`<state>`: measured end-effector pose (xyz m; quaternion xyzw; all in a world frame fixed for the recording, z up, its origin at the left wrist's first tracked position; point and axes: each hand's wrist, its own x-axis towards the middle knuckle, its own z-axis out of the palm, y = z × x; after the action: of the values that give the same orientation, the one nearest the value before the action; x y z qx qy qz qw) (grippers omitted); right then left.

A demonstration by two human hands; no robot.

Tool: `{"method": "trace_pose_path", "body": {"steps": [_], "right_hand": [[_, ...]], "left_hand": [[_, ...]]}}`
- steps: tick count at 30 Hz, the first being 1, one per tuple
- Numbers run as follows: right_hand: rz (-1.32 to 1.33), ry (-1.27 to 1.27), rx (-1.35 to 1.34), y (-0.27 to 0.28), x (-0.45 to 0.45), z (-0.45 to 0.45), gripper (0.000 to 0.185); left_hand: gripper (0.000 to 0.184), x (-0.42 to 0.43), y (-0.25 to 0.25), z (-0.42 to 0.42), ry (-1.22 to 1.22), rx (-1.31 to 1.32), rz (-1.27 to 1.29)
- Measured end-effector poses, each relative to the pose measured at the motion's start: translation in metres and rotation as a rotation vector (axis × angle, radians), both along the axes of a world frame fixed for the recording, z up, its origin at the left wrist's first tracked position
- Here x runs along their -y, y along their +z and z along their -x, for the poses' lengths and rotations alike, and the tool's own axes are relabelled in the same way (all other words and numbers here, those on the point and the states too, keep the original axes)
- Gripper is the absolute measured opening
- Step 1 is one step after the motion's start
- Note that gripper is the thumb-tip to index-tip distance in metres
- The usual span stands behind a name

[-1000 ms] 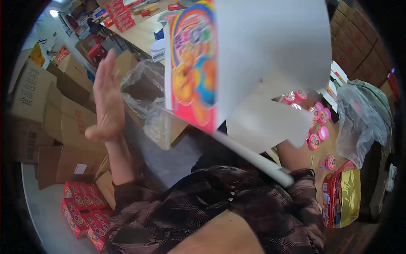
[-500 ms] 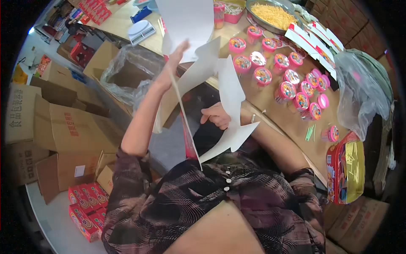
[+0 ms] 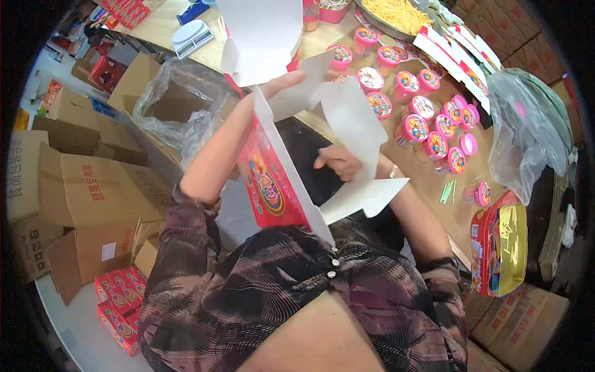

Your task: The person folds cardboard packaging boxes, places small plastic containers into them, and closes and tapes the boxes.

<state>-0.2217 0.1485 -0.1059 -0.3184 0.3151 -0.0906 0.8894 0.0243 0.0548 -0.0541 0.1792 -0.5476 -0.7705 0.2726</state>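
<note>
A partly unfolded pink-red carton [image 3: 269, 180], white inside with several loose flaps, stands tilted in front of my chest. My left hand [image 3: 286, 82] lies along the carton's upper left edge, its fingers stretched out flat towards the flaps. Inside the ring of panels, my right hand [image 3: 341, 162] is curled closed, thumb uppermost, with nothing visible in it. A white side panel [image 3: 359, 124] hides part of the right hand's back. Just beyond the left hand, another opened carton [image 3: 263, 37] shows its white inside.
Several pink-lidded cups [image 3: 415, 128] cover the table on the right, near a plastic bag [image 3: 527, 136]. At the back are a pan of yellow sticks [image 3: 400, 15] and a white scale [image 3: 192, 38]. Cardboard boxes [image 3: 105, 186] and red packs [image 3: 118, 310] stand at left.
The carton has turned so its printed red face shows. My left hand has moved right and slightly down, my right hand slightly right. The whole view has shifted a little.
</note>
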Motion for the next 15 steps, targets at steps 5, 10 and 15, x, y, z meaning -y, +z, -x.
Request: {"method": "trace_pose_path", "body": {"steps": [5, 10, 15], "right_hand": [[0.013, -0.424, 0.148, -0.056, -0.025, 0.046, 0.039], [0.064, -0.831, 0.095, 0.061, -0.019, 0.014, 0.045], [0.671, -0.483, -0.037, 0.077, 0.024, 0.016, 0.039]], "left_hand": [[0.064, -0.036, 0.001, -0.016, 0.46, 0.415, -0.106], [0.066, -0.027, 0.018, 0.004, 0.461, 0.67, -0.212], [0.065, -0.04, 0.04, 0.016, 0.223, 0.568, 0.081]]}}
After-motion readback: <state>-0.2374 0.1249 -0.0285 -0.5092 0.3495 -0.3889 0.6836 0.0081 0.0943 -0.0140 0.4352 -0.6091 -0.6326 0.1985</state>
